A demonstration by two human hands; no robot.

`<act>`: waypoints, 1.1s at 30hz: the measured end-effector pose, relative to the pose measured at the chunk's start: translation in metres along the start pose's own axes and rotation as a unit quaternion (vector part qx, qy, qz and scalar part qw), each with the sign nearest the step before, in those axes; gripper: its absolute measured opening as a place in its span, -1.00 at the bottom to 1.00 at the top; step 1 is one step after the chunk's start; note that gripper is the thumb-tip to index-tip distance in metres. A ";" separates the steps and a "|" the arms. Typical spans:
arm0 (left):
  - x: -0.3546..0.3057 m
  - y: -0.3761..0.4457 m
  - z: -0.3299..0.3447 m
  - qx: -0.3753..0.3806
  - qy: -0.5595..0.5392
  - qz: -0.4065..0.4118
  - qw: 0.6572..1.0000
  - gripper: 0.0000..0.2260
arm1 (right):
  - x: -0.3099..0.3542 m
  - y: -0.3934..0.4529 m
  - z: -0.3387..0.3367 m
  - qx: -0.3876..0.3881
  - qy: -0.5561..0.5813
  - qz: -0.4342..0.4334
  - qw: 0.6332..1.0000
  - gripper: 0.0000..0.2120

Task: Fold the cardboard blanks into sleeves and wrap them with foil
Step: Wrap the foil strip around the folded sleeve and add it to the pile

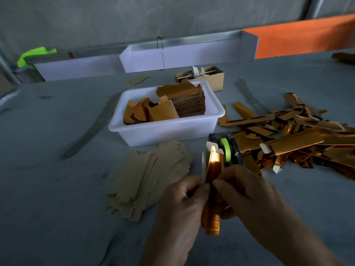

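Holding: both hands grip one long copper-foil-faced cardboard sleeve (212,191), upright and tilted slightly, in front of the white plastic tub (165,129).
Left hand (182,198): fingers curled together, thumb and fingertips pinching the sleeve's left edge.
Right hand (247,192): thumb and forefinger pinch the sleeve's right edge near its middle; lower fingers curl round the sleeve below.
Sleeve top: its white inner flaps stand open, with a bright glint on the foil just under them.
Behind the sleeve: a black tape dispenser with a lime-green wheel (225,148) sits just in front of the tub's right corner, partly hidden by the sleeve's top.
Inside the tub: a tall stack of copper-foil sheets (184,100) on the right, loose orange-gold pieces (146,112) on the left.
Left-front of the tub: a fanned pile of flat brown cardboard blanks (146,181) on the grey table (57,189).
Right of the tub: a heap of finished foil-wrapped sleeves (295,143), touching the dispenser's side.
Behind the tub: a small brown cardboard box (207,77), then long white trays (172,58).
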State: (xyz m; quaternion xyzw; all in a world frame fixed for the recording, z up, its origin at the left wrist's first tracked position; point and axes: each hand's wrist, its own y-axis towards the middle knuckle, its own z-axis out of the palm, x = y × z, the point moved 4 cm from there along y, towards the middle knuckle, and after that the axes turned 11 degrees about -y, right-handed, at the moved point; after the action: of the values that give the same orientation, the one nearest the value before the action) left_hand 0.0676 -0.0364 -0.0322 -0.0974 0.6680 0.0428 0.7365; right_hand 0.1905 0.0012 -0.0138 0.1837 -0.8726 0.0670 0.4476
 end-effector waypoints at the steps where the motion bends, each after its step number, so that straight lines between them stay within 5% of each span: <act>1: 0.000 0.000 0.000 0.000 -0.003 -0.008 1.000 -0.80 | 0.000 0.000 -0.003 -0.023 -0.004 0.008 1.000 -0.74; 5: -0.001 -0.002 0.001 0.023 -0.007 -0.046 0.999 -0.84 | -0.002 0.001 -0.015 -0.124 -0.032 0.054 0.990 -0.47; 8: -0.002 -0.004 0.004 0.053 -0.006 -0.059 0.997 -0.85 | -0.007 0.004 -0.012 -0.098 0.021 0.081 0.992 -0.37; 18: -0.006 -0.004 0.007 0.110 -0.050 -0.045 0.992 -0.73 | -0.020 0.007 -0.010 -0.033 0.271 0.107 0.956 -0.59; 23: -0.001 -0.005 0.008 0.109 -0.127 -0.097 0.981 -0.86 | -0.029 0.008 -0.010 0.041 0.371 0.134 0.918 -0.62; 28: -0.006 -0.002 0.007 0.005 -0.094 -0.018 0.995 -0.90 | -0.026 0.009 -0.020 0.066 0.396 0.116 0.908 -0.79; 29: -0.008 -0.002 0.008 -0.012 -0.087 -0.010 0.996 -0.93 | -0.028 0.008 -0.023 0.056 0.385 0.134 0.911 -0.74; 32: -0.010 -0.003 0.006 -0.036 -0.055 0.028 0.997 -0.89 | -0.014 0.008 -0.029 0.040 0.278 0.112 0.953 -0.13; 33: -0.010 -0.004 0.006 -0.039 -0.035 0.041 0.998 -0.86 | -0.012 0.006 -0.034 0.017 0.310 0.077 0.947 -0.29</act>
State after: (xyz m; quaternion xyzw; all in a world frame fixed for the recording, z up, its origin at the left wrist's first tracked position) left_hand 0.0729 -0.0386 -0.0211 -0.0969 0.6428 0.1018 0.7530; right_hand 0.2201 0.0189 -0.0032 0.0939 -0.7006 0.1697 0.6867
